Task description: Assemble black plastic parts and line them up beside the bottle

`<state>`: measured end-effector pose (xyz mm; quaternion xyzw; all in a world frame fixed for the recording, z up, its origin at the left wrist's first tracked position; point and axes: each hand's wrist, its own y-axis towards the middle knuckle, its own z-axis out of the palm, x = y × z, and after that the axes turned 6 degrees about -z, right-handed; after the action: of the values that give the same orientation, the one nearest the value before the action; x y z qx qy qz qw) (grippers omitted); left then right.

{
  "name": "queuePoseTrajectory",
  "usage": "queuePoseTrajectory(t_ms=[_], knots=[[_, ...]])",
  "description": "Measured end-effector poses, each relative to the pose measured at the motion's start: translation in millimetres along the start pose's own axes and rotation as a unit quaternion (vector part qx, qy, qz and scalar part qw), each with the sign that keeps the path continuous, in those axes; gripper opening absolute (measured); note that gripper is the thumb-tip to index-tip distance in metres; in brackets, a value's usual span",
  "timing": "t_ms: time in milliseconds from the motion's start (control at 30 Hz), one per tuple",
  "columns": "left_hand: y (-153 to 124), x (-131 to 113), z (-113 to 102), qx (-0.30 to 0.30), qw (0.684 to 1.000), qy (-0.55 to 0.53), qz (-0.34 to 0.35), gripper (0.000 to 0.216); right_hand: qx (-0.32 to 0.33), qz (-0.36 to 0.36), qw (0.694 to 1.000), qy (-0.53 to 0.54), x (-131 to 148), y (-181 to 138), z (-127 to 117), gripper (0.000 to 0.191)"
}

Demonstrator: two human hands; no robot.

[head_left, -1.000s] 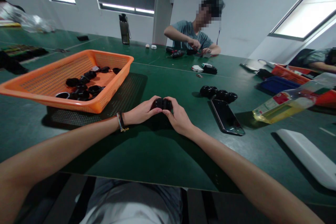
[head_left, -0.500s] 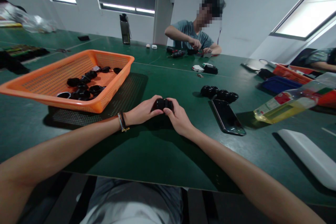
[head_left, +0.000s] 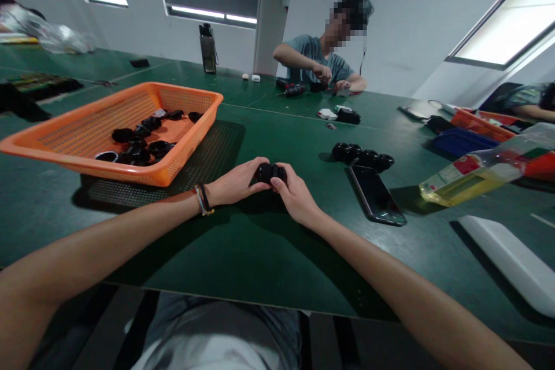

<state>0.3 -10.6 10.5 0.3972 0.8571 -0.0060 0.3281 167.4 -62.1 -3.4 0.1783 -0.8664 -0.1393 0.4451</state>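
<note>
Between my two hands is a glossy black rounded part (head_left: 265,172), held just above the green table (head_left: 277,254). My left hand (head_left: 243,181) is closed on its left end, thumb below and fingers behind. From the other side my right hand (head_left: 295,192) grips the right end, its thumb pressed on the near face. The fingers cover much of the part, so its exact kind is hidden. To the right lie several similar black rounded parts (head_left: 362,156) in a row, beside a dark smartphone (head_left: 376,195).
An orange plastic basket (head_left: 162,176) with several black parts stands at left. On the right are a tilted bottle of yellow liquid (head_left: 472,176), a white oblong object (head_left: 511,260) and a blue tray (head_left: 462,141). Across the table a person (head_left: 318,60) works near a power drill (head_left: 293,90).
Both hands stay in place around the black part. The whole view has shifted very slightly; nothing else has visibly moved.
</note>
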Motion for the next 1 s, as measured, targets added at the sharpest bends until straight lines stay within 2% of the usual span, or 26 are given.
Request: queuePoseTrajectory(t_ms=[133,333,433,567,700,1000], knots=[[1,2,2,0.011,0.997,-0.068,-0.016,0.039,-0.011,-0.06,0.997,-0.056,-9,3,-2,0.035],[2,4,2,0.066,0.979,-0.185,-0.056,0.04,-0.012,-0.187,0.975,-0.12,-20,5,-7,0.045],[1,1,3,0.095,0.969,-0.218,-0.068,0.04,-0.012,-0.209,0.969,-0.129,-21,5,-7,0.046],[-1,-6,7,0.099,0.956,-0.264,-0.083,0.036,-0.023,-0.197,0.972,-0.125,-20,3,-5,0.041],[-3,-13,11,0.065,0.948,-0.295,-0.098,0.027,-0.029,-0.162,0.98,-0.113,-17,0,-3,0.037],[-5,-19,8,0.011,0.977,-0.199,-0.08,0.02,-0.037,-0.101,0.992,-0.071,-6,-3,-1,0.036]])
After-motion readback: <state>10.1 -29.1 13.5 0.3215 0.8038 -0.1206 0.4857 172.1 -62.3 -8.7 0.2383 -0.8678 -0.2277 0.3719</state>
